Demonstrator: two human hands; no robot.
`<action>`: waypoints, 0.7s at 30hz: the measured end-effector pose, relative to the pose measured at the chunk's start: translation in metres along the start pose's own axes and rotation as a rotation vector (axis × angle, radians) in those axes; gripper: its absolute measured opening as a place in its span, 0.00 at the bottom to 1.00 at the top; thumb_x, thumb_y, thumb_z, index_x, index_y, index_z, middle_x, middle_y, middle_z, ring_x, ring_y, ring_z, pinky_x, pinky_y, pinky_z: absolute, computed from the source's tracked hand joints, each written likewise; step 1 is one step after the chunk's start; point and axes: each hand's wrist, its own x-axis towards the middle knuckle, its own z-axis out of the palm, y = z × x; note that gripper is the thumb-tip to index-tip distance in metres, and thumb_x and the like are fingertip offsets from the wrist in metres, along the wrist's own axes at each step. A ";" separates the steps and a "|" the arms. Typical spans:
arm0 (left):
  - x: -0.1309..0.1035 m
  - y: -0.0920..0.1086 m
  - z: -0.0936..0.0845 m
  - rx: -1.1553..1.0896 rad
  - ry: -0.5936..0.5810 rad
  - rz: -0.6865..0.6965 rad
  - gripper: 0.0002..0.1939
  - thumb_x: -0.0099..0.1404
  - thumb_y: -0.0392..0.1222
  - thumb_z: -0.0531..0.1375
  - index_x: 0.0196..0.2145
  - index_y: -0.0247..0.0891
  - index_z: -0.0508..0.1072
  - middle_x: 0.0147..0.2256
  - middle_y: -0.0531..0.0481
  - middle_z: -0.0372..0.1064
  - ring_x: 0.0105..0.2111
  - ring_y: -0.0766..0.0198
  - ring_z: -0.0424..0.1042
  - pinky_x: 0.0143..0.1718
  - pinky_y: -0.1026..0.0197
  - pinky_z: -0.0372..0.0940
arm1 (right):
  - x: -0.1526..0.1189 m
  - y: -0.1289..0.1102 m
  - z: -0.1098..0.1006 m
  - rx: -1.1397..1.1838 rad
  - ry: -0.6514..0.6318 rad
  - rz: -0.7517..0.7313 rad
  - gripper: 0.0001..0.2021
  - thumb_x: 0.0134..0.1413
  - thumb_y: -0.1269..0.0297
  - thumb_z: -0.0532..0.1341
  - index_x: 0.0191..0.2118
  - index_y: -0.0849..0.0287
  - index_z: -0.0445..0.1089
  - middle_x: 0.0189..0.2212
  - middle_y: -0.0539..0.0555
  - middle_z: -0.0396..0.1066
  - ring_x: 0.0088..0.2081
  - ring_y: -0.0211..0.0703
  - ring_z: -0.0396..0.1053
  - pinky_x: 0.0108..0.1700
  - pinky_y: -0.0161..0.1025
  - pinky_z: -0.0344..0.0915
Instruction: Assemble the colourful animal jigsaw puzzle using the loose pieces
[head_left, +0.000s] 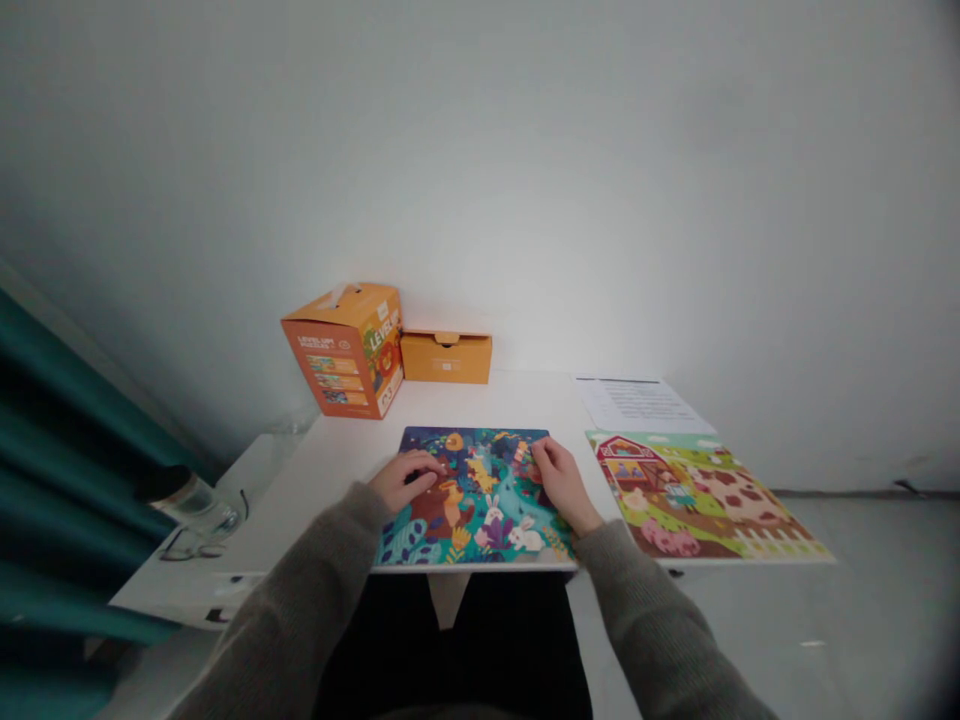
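Note:
A dark blue and teal puzzle point(480, 500) with forest animals and white rabbits lies flat at the table's front edge. My left hand point(409, 478) rests over its left side, the fingers loosely bent with a gap between thumb and forefinger, and nothing shows in them. Over the puzzle's right side is my right hand point(562, 482), its fingers curled in together at the upper right part of the picture. Whatever may be between those fingers is hidden. To the right lies a farm puzzle point(697, 495) with a red barn, a spotted cow and pigs.
An orange puzzle box point(337, 360) stands at the back left, beside a smaller orange carton point(446, 358). Printed paper point(637, 403) lies behind the farm puzzle. On the left, a glass bottle point(199, 503) with a dark lid and eyeglasses point(191, 548) are near a green curtain point(67, 470).

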 end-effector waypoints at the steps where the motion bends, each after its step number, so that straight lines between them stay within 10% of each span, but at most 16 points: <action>1: 0.000 0.000 0.000 0.001 0.005 -0.002 0.14 0.69 0.45 0.55 0.40 0.38 0.78 0.40 0.45 0.75 0.42 0.56 0.72 0.48 0.54 0.63 | 0.000 0.002 0.001 -0.034 -0.032 -0.012 0.16 0.64 0.49 0.53 0.29 0.54 0.60 0.20 0.44 0.56 0.23 0.39 0.58 0.26 0.35 0.56; 21: 0.002 0.001 0.002 0.019 0.028 -0.026 0.15 0.69 0.47 0.55 0.37 0.38 0.79 0.39 0.45 0.76 0.41 0.57 0.72 0.47 0.55 0.65 | 0.001 0.005 0.006 -0.512 -0.137 -0.255 0.18 0.68 0.58 0.50 0.27 0.56 0.62 0.25 0.50 0.65 0.30 0.42 0.61 0.34 0.37 0.55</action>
